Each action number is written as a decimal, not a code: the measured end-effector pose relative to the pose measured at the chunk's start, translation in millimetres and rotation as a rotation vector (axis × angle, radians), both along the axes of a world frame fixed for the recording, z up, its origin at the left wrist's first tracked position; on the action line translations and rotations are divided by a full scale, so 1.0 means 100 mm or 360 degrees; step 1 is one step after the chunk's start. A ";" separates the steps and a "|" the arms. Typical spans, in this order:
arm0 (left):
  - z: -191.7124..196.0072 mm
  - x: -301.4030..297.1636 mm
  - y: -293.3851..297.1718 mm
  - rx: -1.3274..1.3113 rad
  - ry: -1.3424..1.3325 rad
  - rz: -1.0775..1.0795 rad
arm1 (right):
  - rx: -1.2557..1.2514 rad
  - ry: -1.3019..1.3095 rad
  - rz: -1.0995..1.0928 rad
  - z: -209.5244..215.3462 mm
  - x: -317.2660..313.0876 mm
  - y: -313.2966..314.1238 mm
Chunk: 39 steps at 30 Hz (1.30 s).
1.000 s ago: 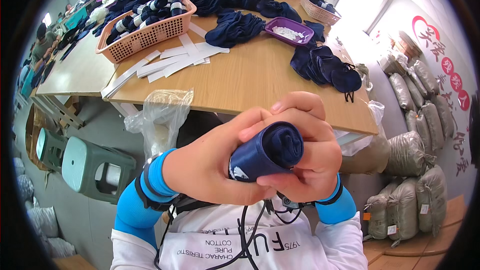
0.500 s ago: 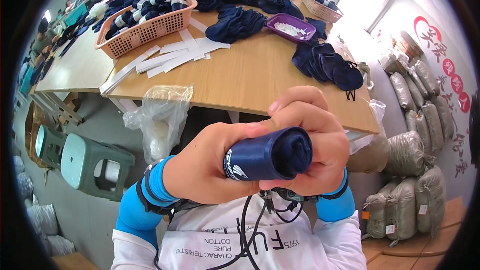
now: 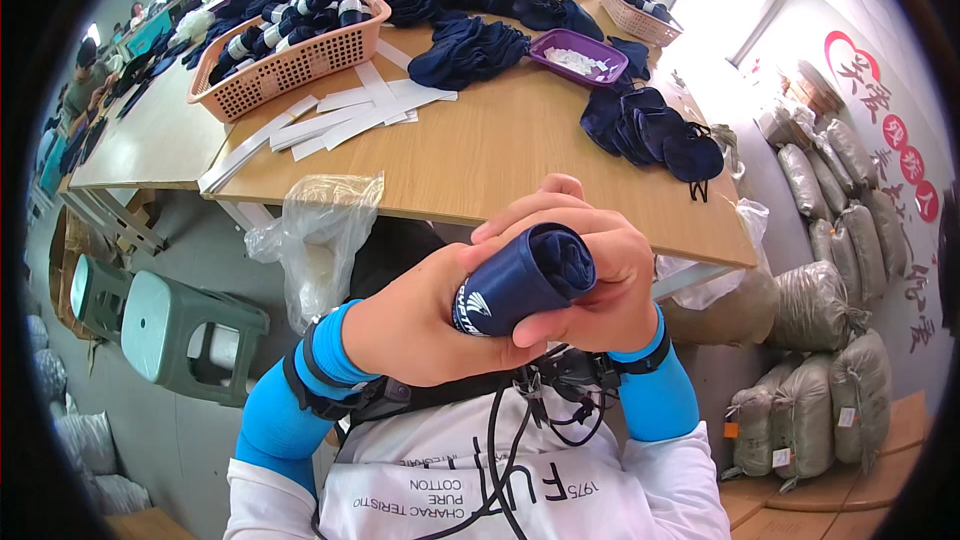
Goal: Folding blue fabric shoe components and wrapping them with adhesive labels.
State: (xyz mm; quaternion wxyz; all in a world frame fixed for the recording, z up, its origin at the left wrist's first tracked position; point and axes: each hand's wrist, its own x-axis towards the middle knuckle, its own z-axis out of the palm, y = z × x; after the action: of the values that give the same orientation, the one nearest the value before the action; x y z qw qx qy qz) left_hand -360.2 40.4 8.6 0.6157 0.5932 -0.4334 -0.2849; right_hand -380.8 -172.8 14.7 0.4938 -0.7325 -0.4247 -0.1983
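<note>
Before my chest I hold a tightly rolled navy cloth bundle point(image 3: 515, 280), with a smooth outer layer, a white print on its side and bunched cloth showing in its open end. My left hand point(image 3: 412, 325) wraps round the printed end, thumb on top. My right hand point(image 3: 612, 255) closes about the other end, its fingers behind and its thumb underneath. On the table beyond lie navy eye masks point(image 3: 650, 135), a heap of navy cloth point(image 3: 468, 52) and white paper strips point(image 3: 345, 115).
A pink basket point(image 3: 285, 60) of banded navy rolls stands on the table point(image 3: 470, 165). Near it is a purple tray point(image 3: 577, 57) of small white pieces. Green stools point(image 3: 190, 330) stand left; stuffed sacks point(image 3: 805, 420) are stacked right. Other people work at the far side.
Both hands have moved slightly left and up with the rolled bundle, which now tilts more upward at its open end. My right fingers have shifted closer round it.
</note>
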 end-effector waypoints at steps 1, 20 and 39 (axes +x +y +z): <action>0.01 -0.01 -0.01 0.0000 0.0002 0.0000 | 0.0000 0.0002 0.0000 -0.04 0.00 0.01; 0.06 -0.02 -0.12 -0.0653 -0.0643 0.0575 | 0.1106 0.0507 -0.0283 0.02 -0.24 0.20; 0.26 0.04 0.03 -0.0341 0.0103 0.0269 | 0.0217 0.0690 -0.0288 0.37 -0.43 0.02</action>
State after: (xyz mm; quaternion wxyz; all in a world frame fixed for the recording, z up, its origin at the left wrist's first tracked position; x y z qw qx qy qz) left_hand -356.5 43.5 34.3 0.7110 0.5489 -0.3899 -0.2030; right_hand -423.5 -171.1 51.4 0.6018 -0.7580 -0.2271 -0.1080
